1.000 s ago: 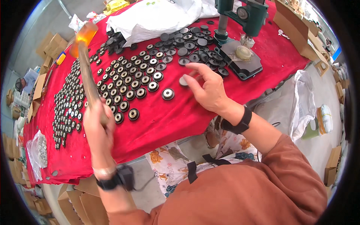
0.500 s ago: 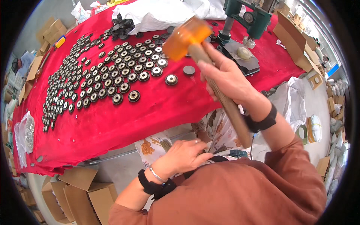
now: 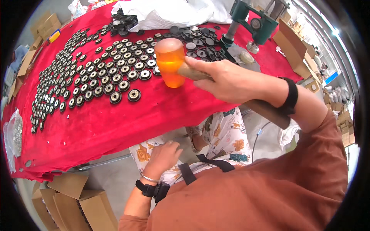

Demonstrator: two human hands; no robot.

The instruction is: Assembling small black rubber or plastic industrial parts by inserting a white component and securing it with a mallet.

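Note:
My right hand (image 3: 237, 79) is wrapped round the wooden handle of a mallet (image 3: 170, 63) with a translucent orange head. The mallet is over the near part of the red cloth-covered table (image 3: 88, 134), its handle slanting back under my forearm. Left of its head stand many round black parts with silver ring centres (image 3: 98, 91) in loose rows; the head hides some of them. My left hand (image 3: 162, 157) lies on my thigh, below the table edge, fingers loosely extended and holding nothing.
A green bench press (image 3: 252, 23) stands at the back right. Beyond the mallet lies a heap of black discs (image 3: 198, 40). White sheeting (image 3: 173, 15) covers the far side. Open cardboard boxes (image 3: 73, 200) sit on the floor at lower left; a clear bag (image 3: 16, 133) hangs at the table's left edge.
The mallet has swung left and its head has turned more upright. My left hand has moved left and down onto my thigh. The whole view has shifted a little.

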